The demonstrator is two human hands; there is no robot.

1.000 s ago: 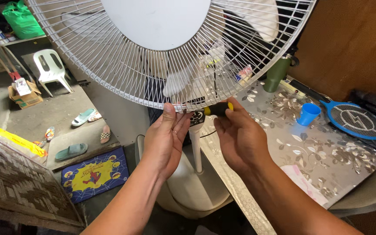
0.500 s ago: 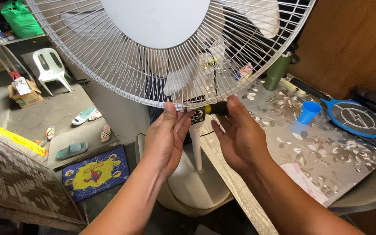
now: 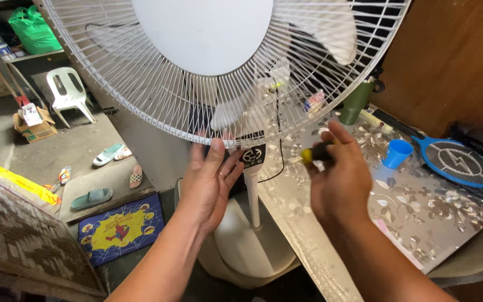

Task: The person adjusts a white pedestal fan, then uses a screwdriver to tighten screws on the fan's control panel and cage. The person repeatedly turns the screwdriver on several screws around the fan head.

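Fan grille (image 3: 141,84) fills the upper frame; the left hand (image 3: 211,182), grip released, touches its lower rim. Right hand (image 3: 336,179) at centre-right clenches a yellow-black screwdriver (image 3: 313,154). Brown cardboard box (image 3: 33,124) sits at left, green bag (image 3: 32,28) upper left, blue cup (image 3: 396,153) on the tabletop (image 3: 420,207).

**A lived-in home, part storeroom**

Household things show it: a white stand fan (image 3: 219,72) beside a table with a flowered cover (image 3: 420,207), a blue cup (image 3: 396,153) and a blue racket-shaped bug swatter (image 3: 457,162) on it. Far left stand a white plastic chair (image 3: 69,92), slippers (image 3: 93,197) and a cartoon doormat (image 3: 119,228).
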